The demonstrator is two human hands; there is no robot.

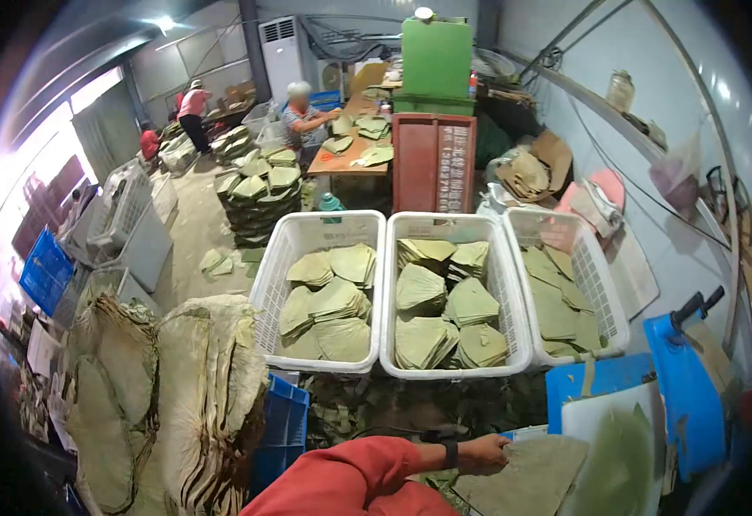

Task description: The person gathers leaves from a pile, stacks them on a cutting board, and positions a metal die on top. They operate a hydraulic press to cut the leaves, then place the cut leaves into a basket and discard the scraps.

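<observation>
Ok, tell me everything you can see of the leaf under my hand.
The leaf is large, flat and dull grey-green, dry-looking, with a straight upper edge. It lies at the bottom right, its right edge meeting a white board. The left hand rests on its upper left corner. Its lower part runs out of frame.

I count three white baskets (320,220), all holding folded leaves (420,292), two blue crates (283,426), two other people (300,120) at the back, one green machine (436,56), one red cabinet (433,163), one standing air conditioner (283,53), one hand (483,451) of mine, one flat leaf (531,477)
</observation>
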